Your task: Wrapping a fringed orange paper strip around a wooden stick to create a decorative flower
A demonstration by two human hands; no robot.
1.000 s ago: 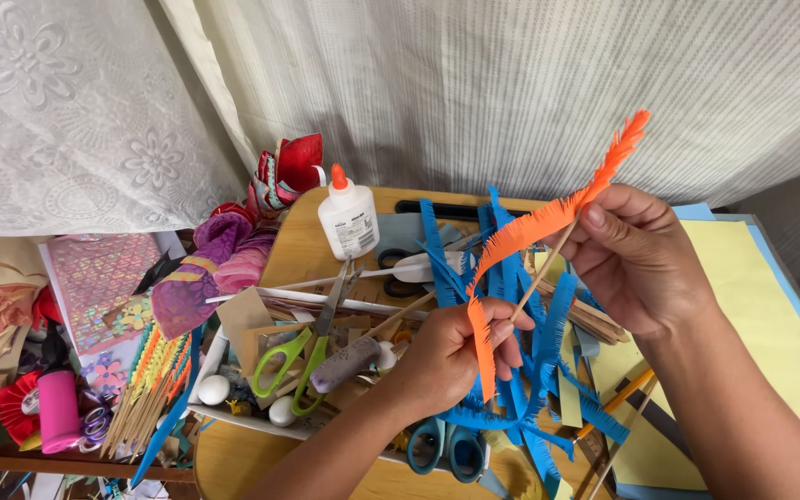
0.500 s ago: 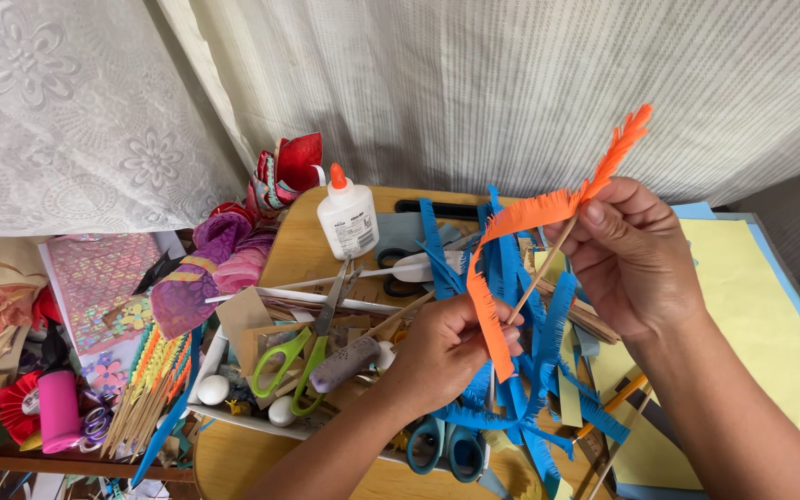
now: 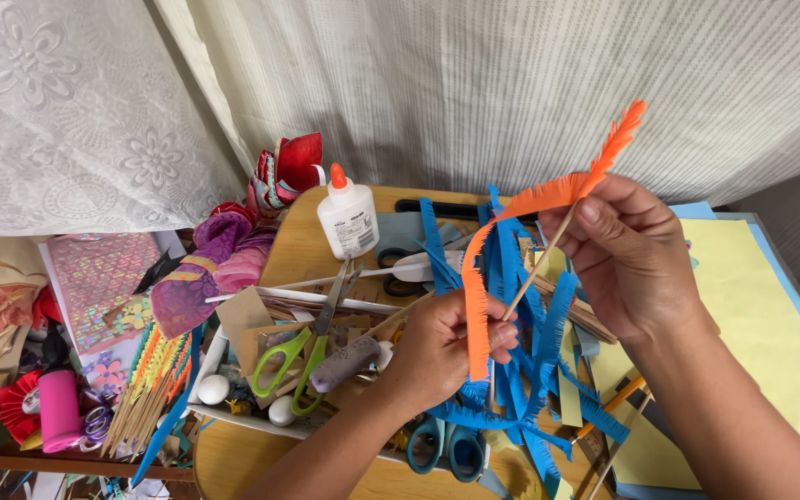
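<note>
White lace and ribbed cream curtains are hanging behind a cluttered round wooden table. At the far left, a pink tube is standing beside a bundle of thin sticks, and patterned paper sheets are lying above them. Further right, green-handled scissors are resting on a tray of scraps, and a white glue bottle with an orange cap is standing upright at the back of the table.

Over the middle of the table, the left hand is pinching the lower end of a fringed orange paper strip, fingers closed together on it. That strip is hanging almost straight down from the hand's grip upward, then bending sharply right and climbing to a feathery tip pointing up and to the right. A thin wooden stick is running on a slant from lower left to upper right beneath it. A heap of fringed blue paper strips is lying underneath on the table.

The right hand is gripping the stick and the orange strip together near the top, thumb and fingers clamped on them. A yellow paper sheet is lying at the right.

Compared with half a second ago, the left hand is sitting slightly lower and the hanging part is drawn straighter; the right hand is holding its place.
</note>
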